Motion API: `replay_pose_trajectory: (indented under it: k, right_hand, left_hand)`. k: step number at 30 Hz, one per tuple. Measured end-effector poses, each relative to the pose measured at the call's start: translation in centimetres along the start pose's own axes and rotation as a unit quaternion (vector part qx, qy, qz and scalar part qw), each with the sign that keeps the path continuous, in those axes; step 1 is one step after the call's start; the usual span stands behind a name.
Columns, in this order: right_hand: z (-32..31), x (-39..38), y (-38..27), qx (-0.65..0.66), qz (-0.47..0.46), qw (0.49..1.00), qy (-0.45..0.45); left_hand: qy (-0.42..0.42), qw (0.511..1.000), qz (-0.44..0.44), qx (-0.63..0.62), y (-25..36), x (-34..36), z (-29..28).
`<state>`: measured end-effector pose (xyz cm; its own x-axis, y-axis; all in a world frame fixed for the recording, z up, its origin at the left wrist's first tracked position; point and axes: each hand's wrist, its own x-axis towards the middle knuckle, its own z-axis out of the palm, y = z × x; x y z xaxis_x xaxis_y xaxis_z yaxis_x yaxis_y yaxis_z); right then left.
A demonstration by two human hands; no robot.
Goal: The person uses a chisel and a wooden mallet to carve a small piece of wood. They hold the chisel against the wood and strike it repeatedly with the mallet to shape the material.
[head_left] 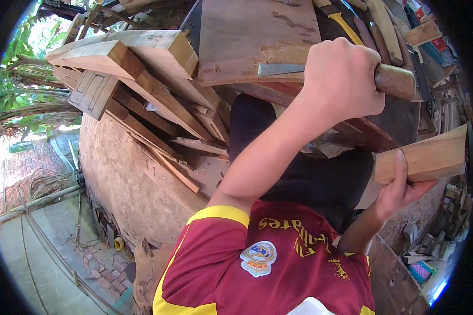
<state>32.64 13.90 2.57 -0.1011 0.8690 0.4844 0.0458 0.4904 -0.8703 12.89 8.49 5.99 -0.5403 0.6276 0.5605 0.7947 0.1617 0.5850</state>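
chisel (397, 82) in the left hand (344, 79), wood block (424, 157) in the right hand (401, 193)
left hand shut tight near the bench (247, 42), chisel blade (279, 69) pointing left, long axis sideways; right hand half curled round the wood block's lower edge, its length sideways too.

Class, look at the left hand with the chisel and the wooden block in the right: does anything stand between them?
In this view, nothing visible stands between the left hand and the wooden block in the right hand. Between the chisel blade and the block, though, comes the left hand itself, closed around the handle.
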Motion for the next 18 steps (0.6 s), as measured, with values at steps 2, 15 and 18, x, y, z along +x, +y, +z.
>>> replay_pose_trajectory:
  k: [2, 15, 18]
  right_hand:
    - [-0.2, 0.8, 0.0, 0.016, -0.012, 1.000, 0.010]
    - [0.2, 2.2, -1.3, 0.000, 0.037, 0.996, 0.076]
    - [0.9, 2.0, 0.2, 0.001, -0.014, 0.997, 0.070]
  left_hand:
    - [-0.020, 1.000, 0.000, 0.019, 0.1, 0.1, -0.1]
    - [-0.017, 1.000, -0.012, -0.008, -0.3, 0.4, -0.4]
    - [0.007, 1.000, -0.005, -0.010, -0.4, 0.3, -0.6]
